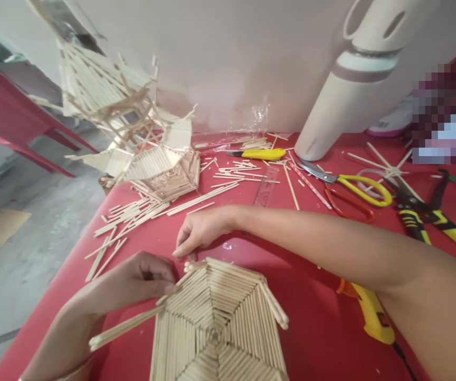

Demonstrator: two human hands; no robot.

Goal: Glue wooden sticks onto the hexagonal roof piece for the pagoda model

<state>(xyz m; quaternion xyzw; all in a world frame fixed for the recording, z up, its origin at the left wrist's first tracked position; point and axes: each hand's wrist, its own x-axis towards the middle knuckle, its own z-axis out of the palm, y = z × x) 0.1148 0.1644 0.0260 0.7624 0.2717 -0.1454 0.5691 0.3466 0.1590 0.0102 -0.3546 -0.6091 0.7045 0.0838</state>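
A hexagonal cone-shaped roof (217,323) made of thin wooden sticks sits on the red table (315,317) at the near edge. My left hand (140,278) is closed on a bundle of long sticks (126,327) laid against the roof's upper left edge. My right hand (198,233) reaches across from the right and pinches the stick ends at the roof's top corner.
A stick-built tower model (140,137) stands at the far left. Loose sticks (140,211) lie scattered across the table. A yellow utility knife (261,154), yellow-handled scissors (350,185), pliers (430,211), a yellow glue gun (370,312) and a white fan base (342,95) lie to the right.
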